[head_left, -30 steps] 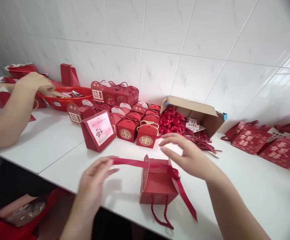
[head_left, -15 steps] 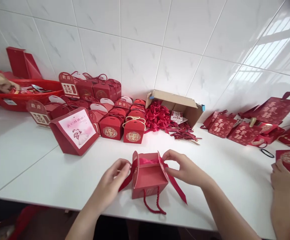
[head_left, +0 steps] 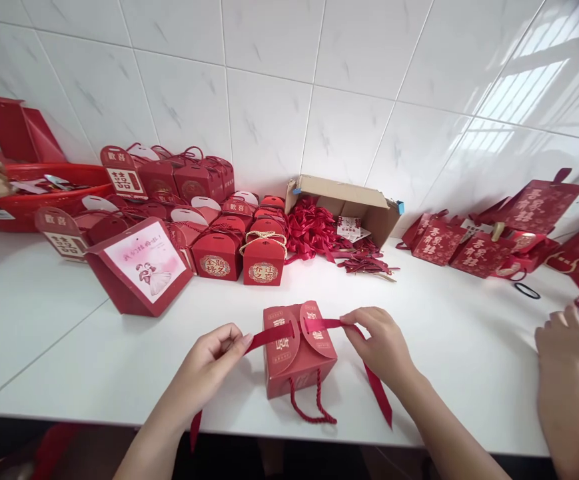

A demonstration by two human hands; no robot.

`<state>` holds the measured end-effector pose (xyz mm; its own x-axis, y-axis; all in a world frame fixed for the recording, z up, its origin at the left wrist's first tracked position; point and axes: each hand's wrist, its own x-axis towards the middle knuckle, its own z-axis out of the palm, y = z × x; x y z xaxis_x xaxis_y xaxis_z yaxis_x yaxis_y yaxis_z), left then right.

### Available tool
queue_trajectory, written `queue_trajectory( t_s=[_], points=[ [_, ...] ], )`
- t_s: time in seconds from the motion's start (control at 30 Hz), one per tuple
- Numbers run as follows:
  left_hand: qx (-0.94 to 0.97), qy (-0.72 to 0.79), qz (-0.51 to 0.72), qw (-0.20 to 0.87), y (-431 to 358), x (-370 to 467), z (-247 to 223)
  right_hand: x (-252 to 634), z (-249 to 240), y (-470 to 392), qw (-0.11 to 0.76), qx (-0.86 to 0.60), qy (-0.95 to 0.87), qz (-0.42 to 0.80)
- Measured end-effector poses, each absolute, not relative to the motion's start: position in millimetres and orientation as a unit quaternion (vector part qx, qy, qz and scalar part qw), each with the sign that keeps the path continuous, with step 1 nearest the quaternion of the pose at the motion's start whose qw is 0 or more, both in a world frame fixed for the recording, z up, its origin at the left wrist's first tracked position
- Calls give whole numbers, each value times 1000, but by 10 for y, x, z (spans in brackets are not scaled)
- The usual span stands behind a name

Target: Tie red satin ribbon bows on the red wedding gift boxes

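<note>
In front of me on the white table stands a red gift box (head_left: 294, 373) with gold characters on its two rounded top flaps, which lie folded over the top. A red ribbon (head_left: 272, 335) runs through slots in both flaps and is stretched out to either side. My left hand (head_left: 214, 360) pinches the ribbon left of the box, its tail hanging over the table edge. My right hand (head_left: 376, 343) pinches the other part on the right, with that tail lying on the table. A twisted red cord handle (head_left: 314, 419) hangs at the box's near side.
Several red boxes (head_left: 218, 257) stand behind, beside a carton (head_left: 384, 217) spilling red ribbons (head_left: 312, 230). A triangular red box (head_left: 139, 267) sits left, a red basket (head_left: 19, 207) beyond it. Another person's hand (head_left: 566, 340) is at right; red bags (head_left: 439, 243) lie behind it.
Both hands have drawn the ribbon outward, and the upright flaps have folded down over the box top. The person's hand at right no longer holds a red box.
</note>
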<state>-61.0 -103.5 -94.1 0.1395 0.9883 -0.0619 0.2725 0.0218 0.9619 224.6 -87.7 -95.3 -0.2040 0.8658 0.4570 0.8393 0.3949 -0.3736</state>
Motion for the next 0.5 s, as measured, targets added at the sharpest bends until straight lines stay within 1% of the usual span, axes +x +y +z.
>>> queue_trajectory(
  t_s=[0.07,0.23,0.4,0.47,0.5],
  points=[
    [599,548,370,452,-1020,-636,-952,2257,-1022,-872,328,-533,-780,4],
    [609,575,353,417,-986,-706,-922,2295,-1144,-873,413,-466,-780,-59],
    [625,588,326,395,-817,-791,-874,2260,-1127,-883,435,-440,-779,-99],
    [640,609,333,329,-791,-825,-860,2245,-1108,-900,414,-433,-793,-113],
    [644,626,353,264,-811,-837,-852,2243,-1100,-919,392,-435,-802,-118]
  ],
)
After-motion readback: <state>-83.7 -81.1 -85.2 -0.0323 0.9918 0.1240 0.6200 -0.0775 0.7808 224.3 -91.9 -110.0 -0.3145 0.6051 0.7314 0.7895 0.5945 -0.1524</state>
